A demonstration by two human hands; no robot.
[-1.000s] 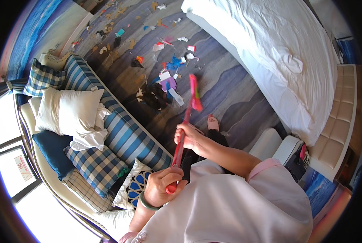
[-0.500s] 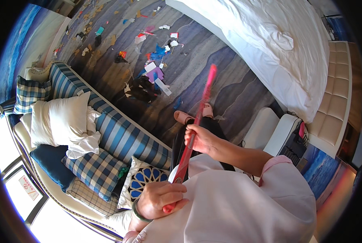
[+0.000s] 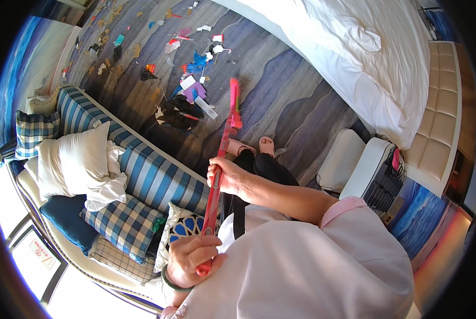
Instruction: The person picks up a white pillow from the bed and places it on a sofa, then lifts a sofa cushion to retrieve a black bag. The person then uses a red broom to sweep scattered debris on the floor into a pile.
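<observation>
A long red broom (image 3: 212, 204) slants across my front, its narrow pink head (image 3: 235, 109) out over the floor beyond my feet. My left hand (image 3: 191, 259) is closed round the handle's near end, close to my body. Farther up, my right hand (image 3: 224, 175) grips the handle with the fingers wrapped round it. Beyond and left of the broom head lies a heap of litter with a purple piece (image 3: 194, 92), a black piece (image 3: 177, 112), a blue piece (image 3: 198, 63) and white scraps. The head appears apart from the heap; its bristles are blurred.
A blue-striped sofa (image 3: 155, 167) with several pillows and cushions (image 3: 122, 222) runs along my left. At the far right stands a bed with a rumpled white cover (image 3: 349, 64). A white box-like item (image 3: 368, 166) is near the bed's corner. More scraps are scattered at the far left.
The broom and both hands have swung left, and the pink head has moved from right of the litter heap toward it. My grip on the handle stays the same.
</observation>
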